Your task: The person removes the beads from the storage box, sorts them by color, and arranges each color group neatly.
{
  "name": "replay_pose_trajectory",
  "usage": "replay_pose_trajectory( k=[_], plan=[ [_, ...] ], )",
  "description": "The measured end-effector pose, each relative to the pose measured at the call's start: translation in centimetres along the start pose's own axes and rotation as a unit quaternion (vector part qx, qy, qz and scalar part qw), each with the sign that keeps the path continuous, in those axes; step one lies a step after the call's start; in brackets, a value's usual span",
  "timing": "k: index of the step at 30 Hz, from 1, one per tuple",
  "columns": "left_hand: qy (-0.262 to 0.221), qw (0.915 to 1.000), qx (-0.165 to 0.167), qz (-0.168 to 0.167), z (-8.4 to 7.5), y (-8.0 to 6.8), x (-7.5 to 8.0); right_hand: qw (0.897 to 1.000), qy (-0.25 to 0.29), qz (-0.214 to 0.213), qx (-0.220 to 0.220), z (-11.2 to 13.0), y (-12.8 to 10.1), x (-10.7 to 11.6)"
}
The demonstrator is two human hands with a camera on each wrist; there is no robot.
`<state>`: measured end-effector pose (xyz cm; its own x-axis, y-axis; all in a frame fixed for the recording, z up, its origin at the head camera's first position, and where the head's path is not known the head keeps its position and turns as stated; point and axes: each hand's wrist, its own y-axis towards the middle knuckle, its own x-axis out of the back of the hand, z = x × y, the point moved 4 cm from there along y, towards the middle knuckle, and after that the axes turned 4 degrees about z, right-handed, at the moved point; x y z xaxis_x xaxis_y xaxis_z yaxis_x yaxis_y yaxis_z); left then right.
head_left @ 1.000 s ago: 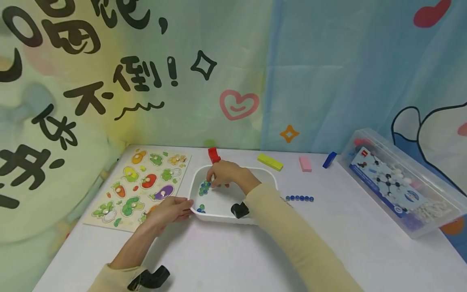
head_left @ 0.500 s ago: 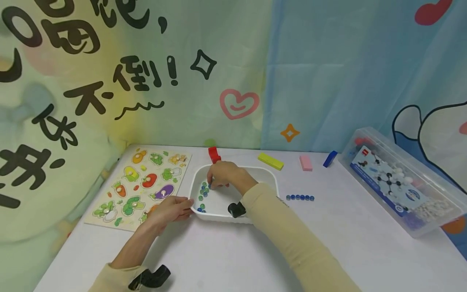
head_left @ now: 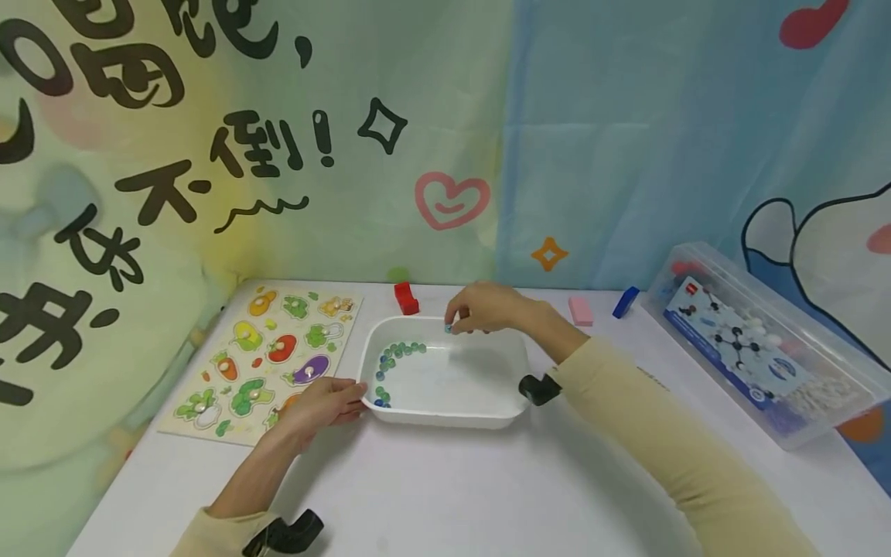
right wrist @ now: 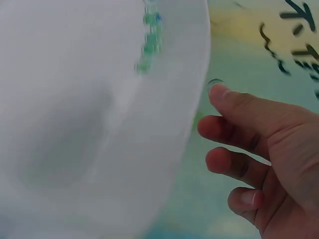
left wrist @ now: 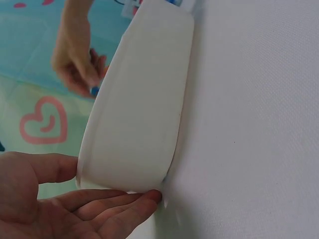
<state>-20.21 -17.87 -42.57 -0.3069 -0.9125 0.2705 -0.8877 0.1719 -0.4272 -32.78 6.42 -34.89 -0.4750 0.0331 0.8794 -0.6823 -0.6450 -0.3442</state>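
Right hand [head_left: 487, 309] up over the far rim of the white tray [head_left: 445, 418], fingers [right wrist: 234, 104] pinched on a single blue bead [head_left: 448, 329] — held just above the rim, not down among the rest. Other fingers loosely curled in the wrist view. Left hand [head_left: 323, 402] at the tray's near-left corner, thumb on the rim and fingers [left wrist: 124, 209] lying fairly straight along the outer wall, touching it rather than wrapped round. Inside the tray, a curved trail of green and blue beads [head_left: 393, 360] hugging the left wall, running from the far-left corner down to the near-left one. Tray flat on the white counter [head_left: 487, 495].

Around it: fruit peg puzzle [head_left: 267, 352] just left of the tray, red block [head_left: 406, 298] close behind it, pink block [head_left: 580, 310] and dark blue block [head_left: 625, 302] further right along the back — and a clear plastic box [head_left: 759, 348] with a molecule kit at the far right edge.
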Motion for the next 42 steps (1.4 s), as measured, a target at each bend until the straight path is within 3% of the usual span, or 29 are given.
replay_pose_trajectory(
  k=[8, 14, 19, 27, 42],
  plan=[
    [0.003, 1.0, 0.006, -0.005, 0.0, -0.2, -0.1, 0.998, 0.042, -0.036, -0.034, -8.1, -8.0, 0.4],
    [0.001, 0.9999, 0.008, -0.006, -0.1, -0.2, -0.2, 0.992, 0.073, -0.067, -0.083, -13.9, -13.2, -2.1],
    [-0.005, 0.9999, 0.009, -0.008, -0.1, -0.3, -0.2, 0.989, 0.077, -0.07, -0.104, -17.2, -15.3, -5.1],
    [-0.002, 0.9999, 0.012, -0.009, -0.1, -0.3, -0.3, 0.984, 0.105, -0.081, -0.116, -18.7, -16.1, -7.7],
    [0.002, 1.0, -0.001, -0.006, -0.2, -0.4, -0.3, 0.98, 0.114, -0.082, -0.139, -18.5, -15.7, -8.9]
  ],
)
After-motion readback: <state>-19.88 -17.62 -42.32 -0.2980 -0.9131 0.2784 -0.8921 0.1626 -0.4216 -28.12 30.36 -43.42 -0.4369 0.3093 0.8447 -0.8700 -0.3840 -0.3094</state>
